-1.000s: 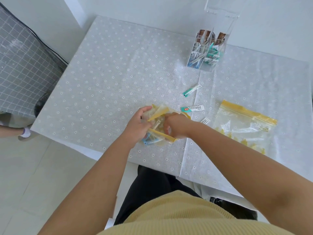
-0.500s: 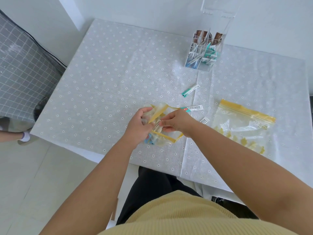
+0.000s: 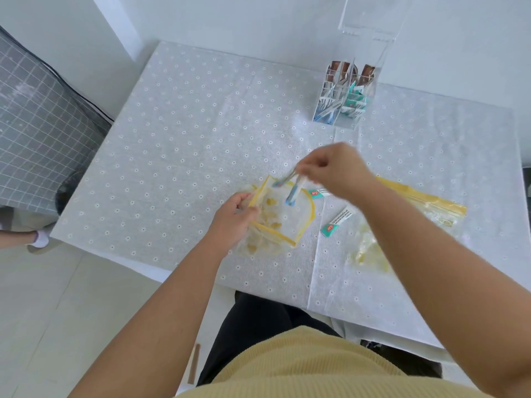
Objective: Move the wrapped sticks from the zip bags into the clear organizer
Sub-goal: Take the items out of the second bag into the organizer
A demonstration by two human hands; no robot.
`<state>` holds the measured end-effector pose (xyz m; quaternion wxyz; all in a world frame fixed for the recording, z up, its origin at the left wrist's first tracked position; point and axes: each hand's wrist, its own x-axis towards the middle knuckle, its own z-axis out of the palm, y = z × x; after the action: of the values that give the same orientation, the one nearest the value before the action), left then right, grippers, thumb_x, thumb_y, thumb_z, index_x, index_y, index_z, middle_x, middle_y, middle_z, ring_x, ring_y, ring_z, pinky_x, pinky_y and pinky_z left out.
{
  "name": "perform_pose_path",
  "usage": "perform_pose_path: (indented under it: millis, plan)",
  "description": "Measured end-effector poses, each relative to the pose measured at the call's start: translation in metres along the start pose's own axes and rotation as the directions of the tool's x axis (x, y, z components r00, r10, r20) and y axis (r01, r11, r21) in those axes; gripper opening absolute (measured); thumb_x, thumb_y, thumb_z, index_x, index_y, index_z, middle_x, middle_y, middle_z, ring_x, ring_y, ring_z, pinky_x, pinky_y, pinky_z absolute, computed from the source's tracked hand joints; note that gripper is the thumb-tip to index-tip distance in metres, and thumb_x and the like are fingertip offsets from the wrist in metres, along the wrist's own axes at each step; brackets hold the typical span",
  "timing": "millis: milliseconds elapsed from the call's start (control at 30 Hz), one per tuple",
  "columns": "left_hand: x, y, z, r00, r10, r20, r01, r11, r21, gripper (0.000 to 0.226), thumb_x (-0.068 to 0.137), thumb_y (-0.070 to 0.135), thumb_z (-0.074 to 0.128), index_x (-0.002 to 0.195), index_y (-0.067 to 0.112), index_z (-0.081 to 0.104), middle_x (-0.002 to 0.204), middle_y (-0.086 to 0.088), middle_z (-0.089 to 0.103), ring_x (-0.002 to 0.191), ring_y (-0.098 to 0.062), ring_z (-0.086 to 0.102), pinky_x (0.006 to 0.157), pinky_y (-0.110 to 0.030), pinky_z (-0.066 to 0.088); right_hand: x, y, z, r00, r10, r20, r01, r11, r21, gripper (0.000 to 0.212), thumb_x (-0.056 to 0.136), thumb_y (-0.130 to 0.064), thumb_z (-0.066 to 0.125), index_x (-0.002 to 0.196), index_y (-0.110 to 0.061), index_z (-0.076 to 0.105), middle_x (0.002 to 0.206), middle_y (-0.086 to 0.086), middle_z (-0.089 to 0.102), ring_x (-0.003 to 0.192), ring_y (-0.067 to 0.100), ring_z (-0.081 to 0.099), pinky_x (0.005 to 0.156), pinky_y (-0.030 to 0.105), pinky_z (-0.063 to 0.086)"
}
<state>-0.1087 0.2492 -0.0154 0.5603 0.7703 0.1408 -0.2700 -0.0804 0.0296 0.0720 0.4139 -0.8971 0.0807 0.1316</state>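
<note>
My left hand (image 3: 234, 215) grips the left edge of a clear zip bag with a yellow strip (image 3: 280, 222), holding its mouth open on the table. My right hand (image 3: 334, 169) hovers just above the bag's mouth and pinches two blue-and-white wrapped sticks (image 3: 291, 188), which hang down, blurred. Two teal-and-white wrapped sticks lie loose on the cloth, one (image 3: 319, 193) by my right wrist, the other (image 3: 336, 222) under my right forearm. The clear organizer (image 3: 344, 96) stands at the back right, holding brown, blue and teal sticks in separate compartments.
A second yellow-strip zip bag (image 3: 425, 208) lies flat at the right, partly hidden by my right forearm. The table carries a white flower-dotted cloth (image 3: 186, 139); its front edge is near my body. A grey checked fabric (image 3: 37, 133) hangs at the left.
My right hand has come out of the zip bag and risen to the right, carrying two blue-and-white sticks. My left hand stays on the bag.
</note>
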Motion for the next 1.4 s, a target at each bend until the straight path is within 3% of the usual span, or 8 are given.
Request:
perform_pose_path:
  millis: [133, 300, 467, 567, 800, 1167, 1300, 1400]
  plan:
    - [0.002, 0.002, -0.004, 1.000, 0.002, 0.005, -0.002, 0.999, 0.037, 0.029, 0.079, 0.038, 0.063, 0.107, 0.042, 0.062, 0.101, 0.007, 0.065, 0.077, -0.012, 0.061, 0.069, -0.029, 0.047, 0.038, -0.006, -0.074, 0.956, -0.062, -0.285, 0.107, 0.984, 0.145, 0.013, 0.082, -0.025, 0.074, 0.094, -0.022, 0.075, 0.062, -0.004, 0.062, 0.039, -0.004, 0.042, 0.040, 0.008, 0.033]
    - [0.007, 0.006, -0.004, 1.000, 0.009, 0.026, -0.012, 0.996, 0.088, 0.027, 0.082, 0.039, 0.063, 0.109, 0.041, 0.062, 0.090, 0.007, 0.063, 0.068, -0.007, 0.056, 0.059, -0.024, 0.041, 0.101, -0.009, -0.118, 0.877, -0.110, -0.468, 0.103, 0.994, -0.039, 0.008, 0.084, -0.026, 0.067, 0.088, -0.024, 0.074, 0.065, -0.002, 0.065, 0.037, -0.010, 0.050, 0.046, 0.007, 0.038]
    - [0.009, 0.009, -0.007, 0.998, 0.038, 0.047, -0.045, 0.988, 0.145, 0.020, 0.087, 0.031, 0.062, 0.106, 0.036, 0.064, 0.086, 0.009, 0.063, 0.061, -0.003, 0.054, 0.057, -0.021, 0.040, 0.138, -0.005, -0.111, 0.887, -0.197, -0.418, 0.100, 0.965, -0.242, 0.018, 0.087, -0.020, 0.061, 0.094, -0.011, 0.075, 0.078, 0.009, 0.069, 0.045, 0.004, 0.057, 0.052, 0.000, 0.042]
    - [0.011, 0.008, -0.008, 0.997, 0.049, 0.058, -0.058, 0.985, 0.160, 0.019, 0.087, 0.029, 0.063, 0.104, 0.034, 0.065, 0.087, 0.009, 0.062, 0.061, -0.005, 0.053, 0.060, -0.024, 0.039, 0.150, -0.003, -0.107, 0.885, -0.220, -0.410, 0.103, 0.952, -0.287, 0.020, 0.088, -0.018, 0.059, 0.096, -0.008, 0.074, 0.083, 0.009, 0.070, 0.054, 0.010, 0.059, 0.074, 0.029, 0.057]
    - [0.017, 0.010, -0.008, 0.993, 0.074, 0.091, -0.089, 0.979, 0.182, 0.020, 0.087, 0.029, 0.063, 0.106, 0.032, 0.064, 0.087, 0.012, 0.060, 0.063, -0.005, 0.052, 0.061, -0.024, 0.038, 0.161, 0.007, -0.097, 0.915, -0.219, -0.339, 0.058, 0.902, -0.428, 0.023, 0.090, -0.017, 0.058, 0.102, -0.005, 0.073, 0.104, 0.014, 0.072, 0.099, 0.028, 0.063, 0.087, 0.027, 0.044]
    - [0.018, 0.017, -0.005, 0.985, 0.115, 0.132, -0.144, 0.960, 0.241, 0.017, 0.091, 0.030, 0.061, 0.108, 0.032, 0.063, 0.073, 0.014, 0.047, 0.053, 0.000, 0.043, 0.054, -0.019, 0.033, 0.199, 0.023, -0.081, 0.953, 0.104, -0.285, -0.269, 0.725, -0.634, 0.033, 0.081, -0.038, 0.069, 0.099, -0.010, 0.071, 0.096, 0.009, 0.064, 0.093, 0.030, 0.061, 0.073, 0.034, 0.048]
    - [0.021, 0.012, -0.002, 0.970, 0.216, 0.112, -0.235, 0.949, 0.209, 0.037, 0.083, 0.072, 0.043, 0.109, 0.049, 0.055, 0.094, 0.003, 0.045, 0.073, -0.016, 0.051, 0.077, -0.035, 0.049, 0.178, 0.004, -0.095, 0.956, 0.167, -0.243, -0.280, 0.774, -0.567, 0.046, 0.094, -0.048, 0.044, 0.094, -0.005, 0.059, 0.099, 0.017, 0.060, 0.098, 0.034, 0.057, 0.080, 0.035, 0.043]
    - [0.023, 0.005, 0.003, 0.964, 0.264, 0.016, -0.264, 0.959, 0.105, 0.038, 0.085, 0.075, 0.032, 0.122, 0.068, 0.037, 0.123, -0.008, 0.043, 0.110, -0.036, 0.052, 0.104, -0.047, 0.041, 0.136, -0.006, -0.105, 0.953, 0.138, -0.270, -0.259, 0.833, -0.488, 0.045, 0.098, -0.039, 0.036, 0.100, -0.002, 0.062, 0.107, 0.020, 0.062, 0.108, 0.037, 0.057, 0.084, 0.035, 0.043]
